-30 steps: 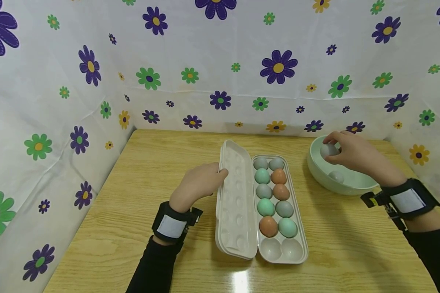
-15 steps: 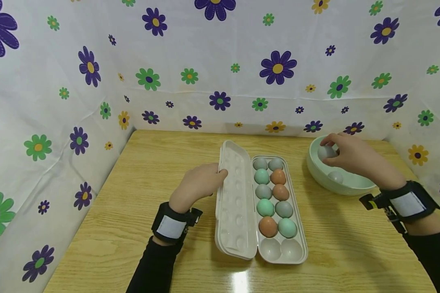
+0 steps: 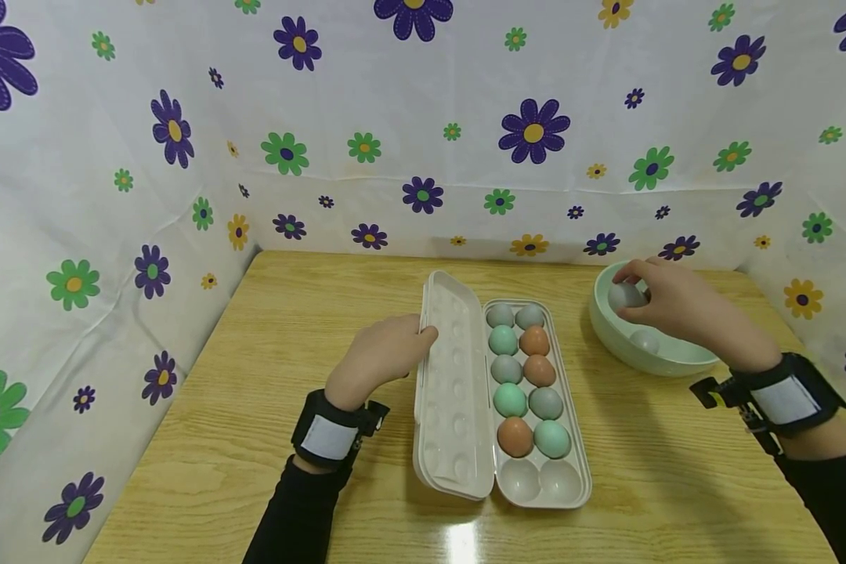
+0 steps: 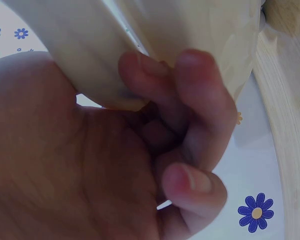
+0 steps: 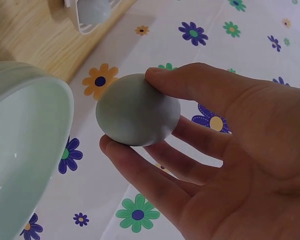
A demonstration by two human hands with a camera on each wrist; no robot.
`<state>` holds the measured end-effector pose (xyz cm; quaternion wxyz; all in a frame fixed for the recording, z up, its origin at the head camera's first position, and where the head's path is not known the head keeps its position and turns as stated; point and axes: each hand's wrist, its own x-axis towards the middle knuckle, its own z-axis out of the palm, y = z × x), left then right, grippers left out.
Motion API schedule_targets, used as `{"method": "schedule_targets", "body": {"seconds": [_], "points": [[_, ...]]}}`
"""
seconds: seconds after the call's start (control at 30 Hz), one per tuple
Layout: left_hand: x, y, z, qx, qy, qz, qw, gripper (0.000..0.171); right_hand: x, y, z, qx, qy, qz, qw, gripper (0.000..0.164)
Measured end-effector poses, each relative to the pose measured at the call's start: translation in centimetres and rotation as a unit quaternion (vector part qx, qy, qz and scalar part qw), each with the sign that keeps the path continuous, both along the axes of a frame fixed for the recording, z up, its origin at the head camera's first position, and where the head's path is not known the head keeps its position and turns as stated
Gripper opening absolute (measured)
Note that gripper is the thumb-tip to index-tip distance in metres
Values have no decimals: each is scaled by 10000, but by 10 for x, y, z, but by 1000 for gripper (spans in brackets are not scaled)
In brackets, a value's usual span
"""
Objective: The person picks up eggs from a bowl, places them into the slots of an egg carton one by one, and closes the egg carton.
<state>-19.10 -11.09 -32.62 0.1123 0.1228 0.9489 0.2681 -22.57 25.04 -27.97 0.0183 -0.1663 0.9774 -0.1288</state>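
My right hand (image 3: pixel 670 301) pinches a grey-green egg (image 5: pixel 137 110) between thumb and fingers, over the pale green bowl (image 3: pixel 616 345). Inside the bowl lies another greyish egg (image 3: pixel 645 340). At the table's middle stands an egg carton (image 3: pixel 580 462) with its lid raised; grey, mint-green and brown eggs fill its cups apart from the two nearest ones. My left hand (image 3: pixel 384 352) grips the far-left edge of the white lid (image 3: pixel 454 392), thumb on the inner side. In the left wrist view its fingers curl at the lid (image 4: pixel 200 30).
The wooden table (image 3: pixel 310 282) is bounded at the back and both sides by a white cloth (image 3: pixel 366 70) printed with purple, green and yellow flowers. The bowl stands near the back right corner, with a stretch of table between it and the carton.
My right hand has shifted slightly left with the egg over the bowl. The left hand, lid and carton stay as they were.
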Motion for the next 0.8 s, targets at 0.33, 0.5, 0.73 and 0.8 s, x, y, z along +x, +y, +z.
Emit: {"method": "schedule_targets", "body": {"seconds": [0.33, 0.5, 0.73, 0.8], "points": [[-1, 0, -1, -20, 54, -17, 10000, 35, 6, -5, 2, 12, 40, 23, 10000, 40], [-1, 0, -1, -8, 55, -21, 10000, 35, 8, -8, 2, -43, -58, 64, 10000, 39], [-1, 0, 0, 51, 29, -37, 10000, 34, 11, -11, 3, -64, 16, 241, 9997, 39], [-1, 0, -1, 49, 34, -34, 10000, 34, 12, -12, 4, -62, 44, 281, 9996, 39]]}}
